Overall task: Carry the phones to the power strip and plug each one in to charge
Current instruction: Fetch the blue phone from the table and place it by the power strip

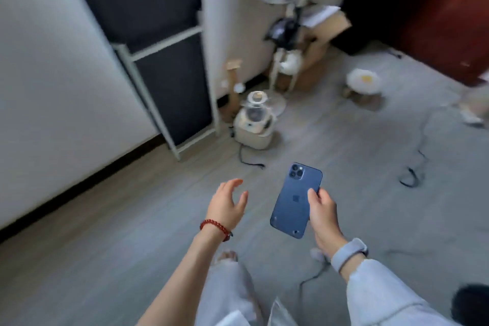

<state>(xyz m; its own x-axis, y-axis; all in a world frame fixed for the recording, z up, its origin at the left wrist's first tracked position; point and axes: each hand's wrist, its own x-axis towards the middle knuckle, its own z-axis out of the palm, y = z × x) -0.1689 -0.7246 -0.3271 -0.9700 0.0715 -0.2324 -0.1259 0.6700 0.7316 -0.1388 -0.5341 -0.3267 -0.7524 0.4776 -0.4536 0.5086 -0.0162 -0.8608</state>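
A blue phone (293, 198) with its back and triple camera facing up is held over the grey floor, low in the middle of the head view. My right hand (324, 216) grips it along its right edge, thumb across the back. My left hand (227, 202), with a red bead bracelet on the wrist, hovers just left of the phone with fingers spread and holds nothing. No power strip shows in the blurred view.
A white-framed black shelf unit (169, 82) stands against the left wall. A pale water-dispenser-like appliance (255, 124) with a black cord sits beside it. Cardboard boxes (315, 61) and a small stool (363, 85) lie farther back. Black cables (412, 174) trail on the floor at right.
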